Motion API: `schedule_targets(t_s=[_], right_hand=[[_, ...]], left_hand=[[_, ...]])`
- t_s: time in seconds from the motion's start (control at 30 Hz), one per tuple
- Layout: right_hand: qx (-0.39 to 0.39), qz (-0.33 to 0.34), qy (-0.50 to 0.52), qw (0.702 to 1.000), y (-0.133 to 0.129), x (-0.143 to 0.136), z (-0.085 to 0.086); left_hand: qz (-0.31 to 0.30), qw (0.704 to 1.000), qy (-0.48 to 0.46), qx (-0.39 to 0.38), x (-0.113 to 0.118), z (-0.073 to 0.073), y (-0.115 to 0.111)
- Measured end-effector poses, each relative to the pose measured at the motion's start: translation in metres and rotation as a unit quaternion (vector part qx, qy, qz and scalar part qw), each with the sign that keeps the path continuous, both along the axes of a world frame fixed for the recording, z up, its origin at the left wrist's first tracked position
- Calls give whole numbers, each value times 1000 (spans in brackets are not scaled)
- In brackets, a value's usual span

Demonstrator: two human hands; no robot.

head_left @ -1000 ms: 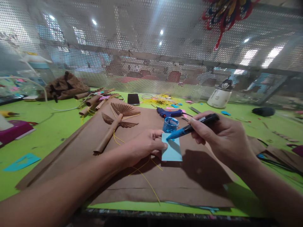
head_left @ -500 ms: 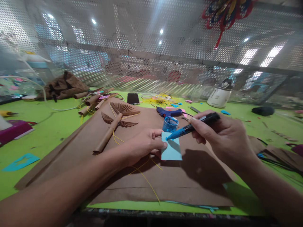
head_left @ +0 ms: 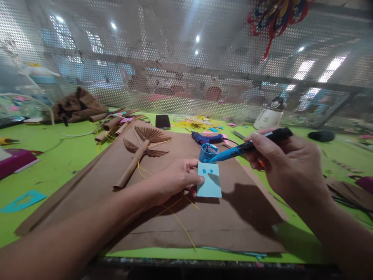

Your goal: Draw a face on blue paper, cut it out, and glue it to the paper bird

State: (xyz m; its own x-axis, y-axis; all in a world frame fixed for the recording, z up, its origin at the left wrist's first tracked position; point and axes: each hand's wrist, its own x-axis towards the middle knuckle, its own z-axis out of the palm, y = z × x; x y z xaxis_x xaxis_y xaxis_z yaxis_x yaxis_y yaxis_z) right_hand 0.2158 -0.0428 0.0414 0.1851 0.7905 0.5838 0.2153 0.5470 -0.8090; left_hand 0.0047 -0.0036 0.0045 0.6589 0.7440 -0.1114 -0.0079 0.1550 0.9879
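Observation:
Between thumb and fingers, my left hand [head_left: 186, 177] pinches the left edge of a small light-blue paper card [head_left: 210, 184]. Two dark blue dots show on the card's upper part. My right hand [head_left: 287, 163] grips a black marker-like pen [head_left: 262, 140] whose front part is coated blue. Its tip points left, just above the card's top edge and in front of a small blue-stained pot [head_left: 208, 153]. Whether the tip touches the pot cannot be told. Brown paper [head_left: 180, 225] lies under both hands.
Left of my hands lies a brown paper roll with pleated fans [head_left: 136, 159]. Behind the pot are a blue glue gun [head_left: 206, 137], a phone [head_left: 162, 121] and yellow strands [head_left: 198, 123]. A white bottle [head_left: 269, 114] stands at back right, a cut blue paper [head_left: 23, 201] at left.
My right hand has lifted the pen off the card and drawn it up and to the right. A second blue dot now shows where the tip was. The left hand keeps its hold.

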Motion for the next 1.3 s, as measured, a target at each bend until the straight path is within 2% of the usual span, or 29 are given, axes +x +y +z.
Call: schedule_targets(t_s=[0.13,0.23,0.33,0.43,0.5,0.63,0.77,0.87,1.0,1.17,1.3], right_hand=[[-5,-3,37,999,4,7,4],[-21,7,54,998,9,12,5],[-42,29,30,998,14,16,4],[-64,42,-8,997,17,16,2],[-71,45,-26,996,18,15,1],[-81,51,-53,994,18,12,1],[-79,43,-56,994,20,11,1],[-83,47,-42,995,21,12,2],[-101,64,-22,993,21,13,3],[-83,68,-1,994,15,13,8],[-88,70,-3,994,14,15,8]], left_hand=[[0,999,48,16,1,-1,1],[8,997,68,26,4,-7,2],[30,987,121,98,7,-15,4],[57,965,166,196,8,-16,2],[68,950,196,231,7,-14,-1],[29,930,249,270,4,-8,-5],[43,887,300,349,-3,-9,-3],[16,860,339,380,-6,-9,-2],[3,823,389,413,-3,1,-10],[-15,818,411,403,1,20,-28],[-20,827,380,413,0,19,-33]])
